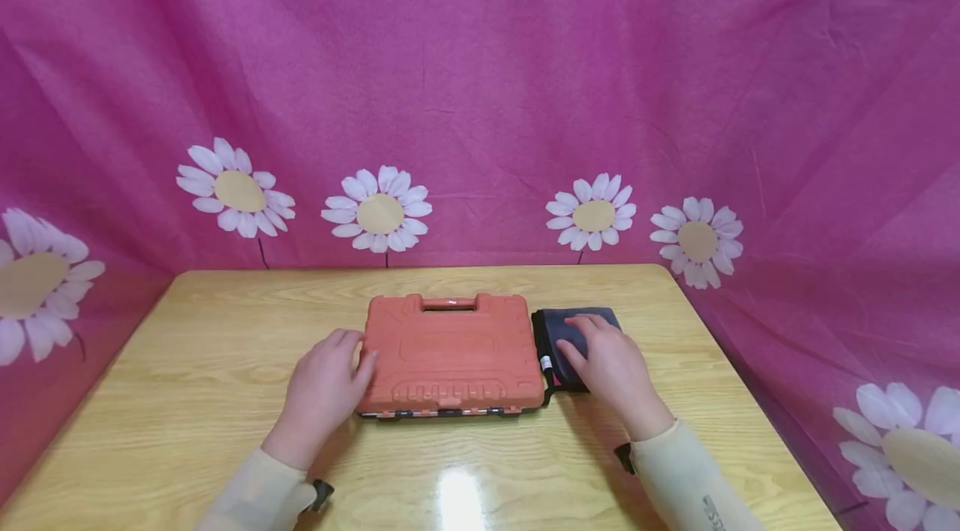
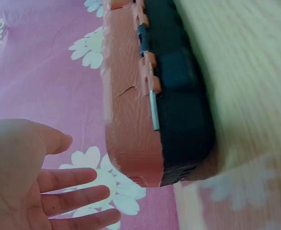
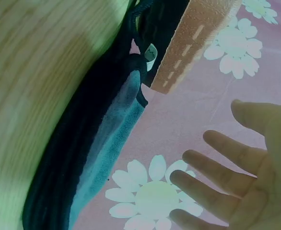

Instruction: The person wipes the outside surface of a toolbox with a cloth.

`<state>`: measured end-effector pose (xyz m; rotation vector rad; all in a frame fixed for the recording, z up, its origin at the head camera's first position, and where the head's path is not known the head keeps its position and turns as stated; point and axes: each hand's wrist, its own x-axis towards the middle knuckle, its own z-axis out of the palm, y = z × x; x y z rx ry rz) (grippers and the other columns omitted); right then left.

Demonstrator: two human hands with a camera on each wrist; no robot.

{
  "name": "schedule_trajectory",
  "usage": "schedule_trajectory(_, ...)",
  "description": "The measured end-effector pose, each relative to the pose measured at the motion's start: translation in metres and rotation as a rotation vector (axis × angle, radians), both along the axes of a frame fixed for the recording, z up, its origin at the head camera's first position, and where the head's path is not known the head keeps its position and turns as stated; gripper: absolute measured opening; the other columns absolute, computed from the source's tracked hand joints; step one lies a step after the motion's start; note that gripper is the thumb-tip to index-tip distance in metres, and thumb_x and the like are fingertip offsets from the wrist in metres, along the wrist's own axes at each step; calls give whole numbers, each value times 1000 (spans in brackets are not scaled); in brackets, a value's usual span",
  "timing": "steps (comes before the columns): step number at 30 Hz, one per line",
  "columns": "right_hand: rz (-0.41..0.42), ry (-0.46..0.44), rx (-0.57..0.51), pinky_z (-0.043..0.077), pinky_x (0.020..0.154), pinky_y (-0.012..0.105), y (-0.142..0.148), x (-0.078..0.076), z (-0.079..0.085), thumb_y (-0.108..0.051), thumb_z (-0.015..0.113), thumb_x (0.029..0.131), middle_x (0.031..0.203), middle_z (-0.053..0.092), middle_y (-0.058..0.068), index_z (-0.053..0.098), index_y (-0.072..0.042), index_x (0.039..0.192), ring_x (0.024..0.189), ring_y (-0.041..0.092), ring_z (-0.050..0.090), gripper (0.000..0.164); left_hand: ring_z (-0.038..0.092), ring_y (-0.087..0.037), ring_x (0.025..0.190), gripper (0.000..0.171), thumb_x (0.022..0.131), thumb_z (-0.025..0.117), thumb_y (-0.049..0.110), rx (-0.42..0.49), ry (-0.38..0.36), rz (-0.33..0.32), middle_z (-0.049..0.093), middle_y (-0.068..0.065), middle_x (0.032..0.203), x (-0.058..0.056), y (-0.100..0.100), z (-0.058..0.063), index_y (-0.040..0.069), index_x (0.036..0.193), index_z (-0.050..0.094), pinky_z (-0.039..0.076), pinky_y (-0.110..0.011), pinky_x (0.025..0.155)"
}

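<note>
An orange plastic carrying case (image 1: 453,352) with a black lower half lies flat on the wooden table, its handle toward the back wall. Beside its left edge is my left hand (image 1: 324,385); the left wrist view shows its fingers spread, apart from the case (image 2: 133,96) and holding nothing. To the right of the case lies a dark blue fabric pouch (image 1: 558,343) with black edging and a small white tag (image 1: 546,363). Over this pouch (image 3: 99,143) hovers my right hand (image 1: 611,364), fingers loosely extended with nothing in them.
The light wooden table (image 1: 225,323) runs back to a magenta cloth (image 1: 480,97) printed with white daisies, which also hangs at both sides. A bright light reflection shows on the tabletop in front of the case.
</note>
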<state>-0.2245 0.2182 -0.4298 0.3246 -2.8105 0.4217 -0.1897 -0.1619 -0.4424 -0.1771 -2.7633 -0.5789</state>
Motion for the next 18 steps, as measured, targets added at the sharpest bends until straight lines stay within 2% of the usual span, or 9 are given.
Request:
schedule_trajectory(9,0,-5,-35,57,96,54,-1,1,-5,-28,75,96,121,73,18,74,-5,119,109,36,71,33,68,-39,110,38,100,66,26,63,-81,39,69,-21,120,-1,-2,5,-3,124,67,57,-56,92)
schedule_trajectory(14,21,-40,-21,57,98,54,-1,0,-7,-28,74,96,121,73,17,74,-6,119,111,35,70,32,65,-41,118,42,102,63,27,115,-141,56,67,-23,126,-4,-2,2,-3,131,63,54,-57,99)
schedule_trajectory(18,37,-52,7,57,97,53,-1,0,-9,-28,75,96,119,73,16,74,-6,119,109,35,71,32,62,-41,123,45,103,61,27,195,-179,51,63,-24,132,-8,-2,-1,-3,135,59,51,-57,104)
